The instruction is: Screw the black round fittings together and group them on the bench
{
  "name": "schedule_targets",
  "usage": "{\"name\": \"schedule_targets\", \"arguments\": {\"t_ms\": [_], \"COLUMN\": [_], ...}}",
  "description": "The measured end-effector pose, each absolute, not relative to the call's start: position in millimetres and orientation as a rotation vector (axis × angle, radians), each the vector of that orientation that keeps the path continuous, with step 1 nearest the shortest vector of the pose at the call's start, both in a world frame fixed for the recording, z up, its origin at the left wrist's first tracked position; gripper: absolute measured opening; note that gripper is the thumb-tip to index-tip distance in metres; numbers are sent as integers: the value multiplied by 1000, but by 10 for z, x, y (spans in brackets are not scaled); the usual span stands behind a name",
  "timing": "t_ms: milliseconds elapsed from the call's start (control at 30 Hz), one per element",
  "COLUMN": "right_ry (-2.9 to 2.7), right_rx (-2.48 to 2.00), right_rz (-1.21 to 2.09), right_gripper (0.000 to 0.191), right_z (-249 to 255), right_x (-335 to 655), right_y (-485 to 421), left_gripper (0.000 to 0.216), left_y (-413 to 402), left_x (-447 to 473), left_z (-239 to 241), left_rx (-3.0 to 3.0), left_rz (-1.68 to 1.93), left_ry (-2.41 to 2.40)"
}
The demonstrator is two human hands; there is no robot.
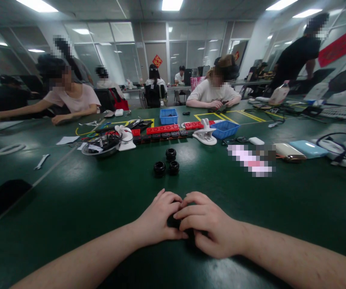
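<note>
My left hand (163, 216) and my right hand (210, 224) meet low in the middle of the view, just above the green table (100, 208). Between them is a small black part (174, 220), mostly covered by my fingers, so its full shape is hidden. My left fingers curl around it from the left, thumb underneath. The right fingers bend over its near right side and touch it too. Beyond my hands stand three glossy black round parts with openings on top: one behind (170, 154), one at left (159, 169) and one at right (174, 168).
Farther back are red power strips (162, 129), blue bins (168, 117), a white clamp (204, 134) and a metal bowl of cables (100, 150). A wrench (41, 161) and a black pad (4, 196) lie left; power banks (291, 152) lie right. Several people sit or stand around.
</note>
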State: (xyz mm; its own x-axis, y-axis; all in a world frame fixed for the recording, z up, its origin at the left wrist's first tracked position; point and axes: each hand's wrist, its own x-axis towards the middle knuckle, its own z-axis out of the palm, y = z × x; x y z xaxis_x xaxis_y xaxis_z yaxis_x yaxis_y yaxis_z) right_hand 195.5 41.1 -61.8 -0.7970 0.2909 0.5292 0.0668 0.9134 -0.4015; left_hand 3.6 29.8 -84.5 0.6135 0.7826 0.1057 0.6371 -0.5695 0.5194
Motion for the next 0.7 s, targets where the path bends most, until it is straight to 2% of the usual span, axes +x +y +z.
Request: {"name": "schedule_targets", "arguments": {"t_ms": [233, 467, 633, 700], "right_ry": [-2494, -2463, -2386, -2418], "right_rx": [-225, -335, -630, -704], "right_rz": [445, 332, 341, 336], "right_gripper": [27, 38, 39, 41], "right_z": [-612, -539, -582, -598], "right_x": [1955, 2000, 1968, 1951], "right_y": [393, 398, 409, 406], "left_gripper": [41, 60, 42, 42], "left_y": [299, 308, 288, 289], "left_x": [49, 38, 44, 45], "left_z": [-844, -865, -817, -812], "left_rx": [2417, 2418, 2400, 2398], "left_rz": [459, 446, 450, 445], "left_ry": [1137, 1156, 1160, 1151]}}
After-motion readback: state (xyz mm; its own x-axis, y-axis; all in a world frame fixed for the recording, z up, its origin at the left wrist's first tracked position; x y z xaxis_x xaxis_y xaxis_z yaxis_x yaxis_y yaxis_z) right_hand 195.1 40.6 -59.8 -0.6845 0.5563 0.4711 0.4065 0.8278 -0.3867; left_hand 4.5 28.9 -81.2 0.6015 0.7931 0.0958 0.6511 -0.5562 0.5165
